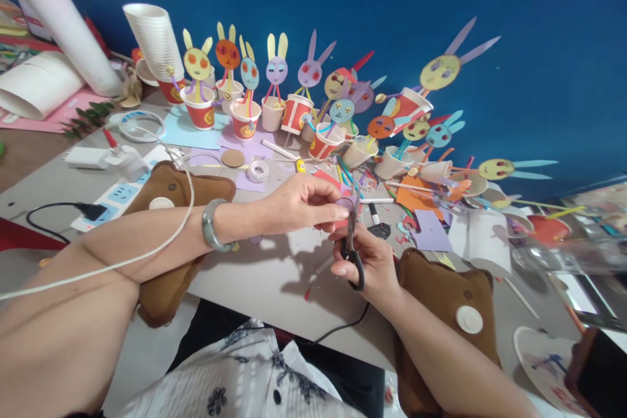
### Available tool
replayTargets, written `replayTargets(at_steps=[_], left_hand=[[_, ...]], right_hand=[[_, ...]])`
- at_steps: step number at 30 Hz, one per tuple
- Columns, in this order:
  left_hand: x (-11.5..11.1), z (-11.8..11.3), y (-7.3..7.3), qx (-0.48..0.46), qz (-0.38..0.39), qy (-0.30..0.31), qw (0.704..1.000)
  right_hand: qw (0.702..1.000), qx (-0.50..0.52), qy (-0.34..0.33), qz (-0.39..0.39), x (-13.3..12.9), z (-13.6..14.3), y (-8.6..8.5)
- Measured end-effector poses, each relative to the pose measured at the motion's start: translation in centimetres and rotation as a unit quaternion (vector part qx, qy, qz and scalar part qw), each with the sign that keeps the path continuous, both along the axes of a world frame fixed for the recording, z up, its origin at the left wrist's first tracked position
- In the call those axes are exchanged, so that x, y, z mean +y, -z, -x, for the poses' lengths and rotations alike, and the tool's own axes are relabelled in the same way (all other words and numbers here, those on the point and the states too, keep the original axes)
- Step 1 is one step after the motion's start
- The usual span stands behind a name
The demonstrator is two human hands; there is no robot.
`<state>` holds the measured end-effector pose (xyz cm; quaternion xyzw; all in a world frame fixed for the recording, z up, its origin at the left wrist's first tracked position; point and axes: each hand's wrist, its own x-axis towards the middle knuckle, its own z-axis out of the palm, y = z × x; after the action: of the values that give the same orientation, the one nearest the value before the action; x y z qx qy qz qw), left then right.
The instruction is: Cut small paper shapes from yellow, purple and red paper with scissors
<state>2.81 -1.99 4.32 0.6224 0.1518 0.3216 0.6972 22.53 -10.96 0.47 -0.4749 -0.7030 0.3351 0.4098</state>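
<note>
My right hand (373,262) is wrapped round the black handles of a pair of scissors (351,235), whose blades point up and away from me. Close beside the blades, my left hand (306,202) pinches a small piece of purple paper (345,203) between thumb and fingers. The blades are right at the paper's edge; whether they are cutting into it I cannot tell. Both hands hover over the grey table (245,281), and a green bangle (215,225) circles my left wrist. Beyond the hands, paper scraps and a white tape roll (257,170) lie about.
Paper cups with rabbit-faced figures (196,104) line the blue wall. Brown cushions (455,300) lie under both forearms. A power strip (120,192) with a white cable sits at left, a stack of paper cups (154,42) behind it. A painted paper plate (548,366) is at right.
</note>
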Motion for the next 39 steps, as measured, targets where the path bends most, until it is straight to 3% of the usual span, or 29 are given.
replayTargets(at_steps=[39], left_hand=[[-0.04,0.10,-0.19,0.007,0.001,-0.007,1.000]], right_hand=[[0.999,-0.033,0.034,0.010,-0.28,0.07,-0.77]])
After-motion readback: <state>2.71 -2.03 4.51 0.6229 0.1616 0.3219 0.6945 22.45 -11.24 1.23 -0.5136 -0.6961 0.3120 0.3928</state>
